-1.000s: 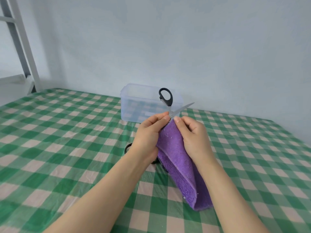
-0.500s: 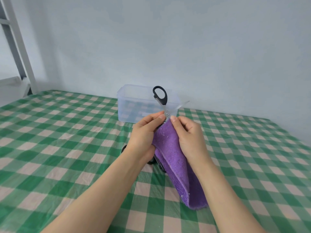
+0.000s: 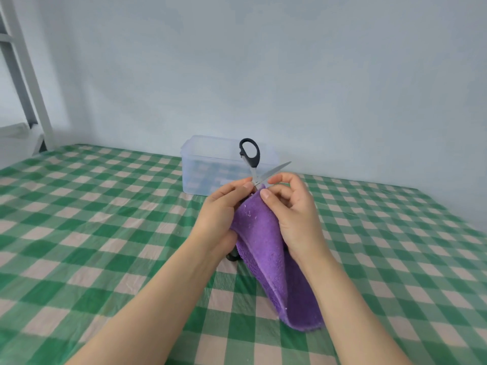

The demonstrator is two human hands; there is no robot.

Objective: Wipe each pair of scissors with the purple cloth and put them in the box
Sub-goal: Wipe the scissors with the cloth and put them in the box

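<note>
A pair of scissors (image 3: pixel 249 154) with black handles is held open in front of me, one handle ring up and one bare blade slanting up to the right. My left hand (image 3: pixel 220 214) grips the scissors near the pivot, with the purple cloth (image 3: pixel 266 248) against its palm. My right hand (image 3: pixel 290 212) pinches the cloth's top corner between thumb and finger, just below the pivot, and its index fingertip touches the bare blade. The cloth hangs down between my hands and hides the other blade. The clear plastic box (image 3: pixel 200 167) stands behind the scissors by the wall.
A green and cream checked tablecloth (image 3: pixel 105 233) covers the table. A black handle piece (image 3: pixel 232 257) shows on the cloth under my left wrist, mostly hidden. A grey metal frame (image 3: pixel 23 83) rises at the far left. The pale wall is close behind the box.
My right hand has loosened its wrap; its fingers now spread and the index finger reaches up to the bare blade. The scissors stay open in my left hand.
</note>
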